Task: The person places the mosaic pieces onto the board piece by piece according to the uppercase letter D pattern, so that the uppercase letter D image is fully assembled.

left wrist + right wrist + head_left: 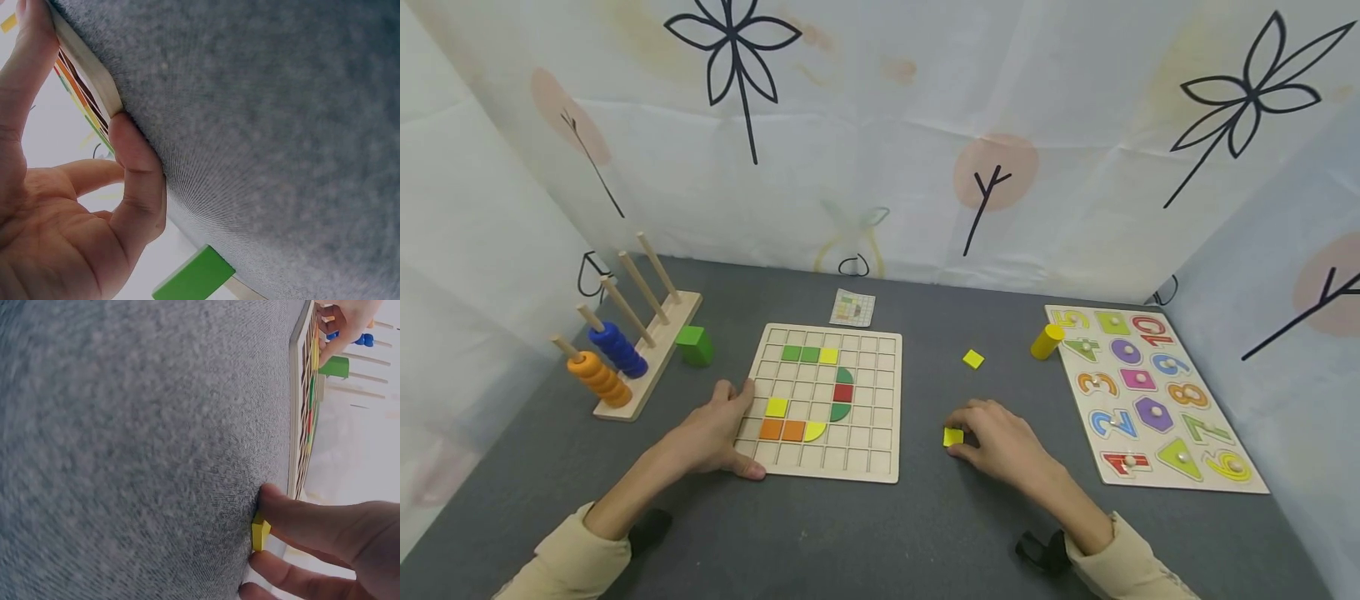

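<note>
A wooden grid board point(865, 467) lies flat on the grey table, with green, yellow, red and orange tiles set in some of its cells. My left hand point(718, 429) grips its near left corner, thumb on the front edge and fingers along the left side; the left wrist view shows fingertips against the board's rim point(94, 69). To the right of the board, my right hand point(1000, 442) pinches a yellow square tile point(952, 437) between thumb and finger, low at the table surface. In the right wrist view the tile point(259, 532) sits between those fingertips.
Another yellow tile point(973, 359) lies farther back. A small pattern card point(852, 307) is behind the board. At left stand a peg stacker point(658, 354) with orange and blue rings and a green block point(695, 346). A yellow cylinder point(1047, 342) stands by a number puzzle point(1157, 400) at right.
</note>
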A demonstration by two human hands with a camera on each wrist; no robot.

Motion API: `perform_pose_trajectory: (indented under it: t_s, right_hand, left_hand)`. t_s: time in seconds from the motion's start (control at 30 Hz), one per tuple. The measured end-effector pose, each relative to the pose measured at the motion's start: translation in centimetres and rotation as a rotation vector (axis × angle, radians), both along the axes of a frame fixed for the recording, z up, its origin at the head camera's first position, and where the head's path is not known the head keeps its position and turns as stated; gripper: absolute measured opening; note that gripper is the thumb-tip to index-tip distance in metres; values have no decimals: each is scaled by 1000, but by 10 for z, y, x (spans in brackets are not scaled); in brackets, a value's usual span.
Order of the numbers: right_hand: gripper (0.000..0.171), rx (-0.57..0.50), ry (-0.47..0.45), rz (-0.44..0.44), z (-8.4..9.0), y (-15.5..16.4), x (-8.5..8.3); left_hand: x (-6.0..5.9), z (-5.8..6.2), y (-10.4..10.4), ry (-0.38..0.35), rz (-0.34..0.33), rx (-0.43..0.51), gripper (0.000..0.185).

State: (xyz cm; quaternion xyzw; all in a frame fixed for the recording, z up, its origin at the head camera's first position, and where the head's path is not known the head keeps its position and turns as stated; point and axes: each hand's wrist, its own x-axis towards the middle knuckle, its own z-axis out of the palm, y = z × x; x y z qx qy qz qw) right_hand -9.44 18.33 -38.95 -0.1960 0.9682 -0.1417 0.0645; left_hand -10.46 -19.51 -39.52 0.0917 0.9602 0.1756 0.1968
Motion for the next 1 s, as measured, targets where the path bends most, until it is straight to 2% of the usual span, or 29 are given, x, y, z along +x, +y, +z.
perform_pose_trajectory:
  t_s: [0.17, 0.63, 0.83, 1.0]
  right_hand:
    - [22, -14, 28, 18, 0, -2, 3]
    - [23, -15, 108, 75, -2, -17, 0]
    - [23, -31, 125, 110, 0, -27, -2]
    - [24, -41, 105, 115, 3, -38, -4]
  left_hand:
    - [0, 0, 0, -2, 0, -1, 139]
    - [0, 0, 1, 6, 3, -12, 139]
    - [0, -1, 1, 14, -1, -13, 139]
    - [1, 0, 1, 15, -1, -9, 139]
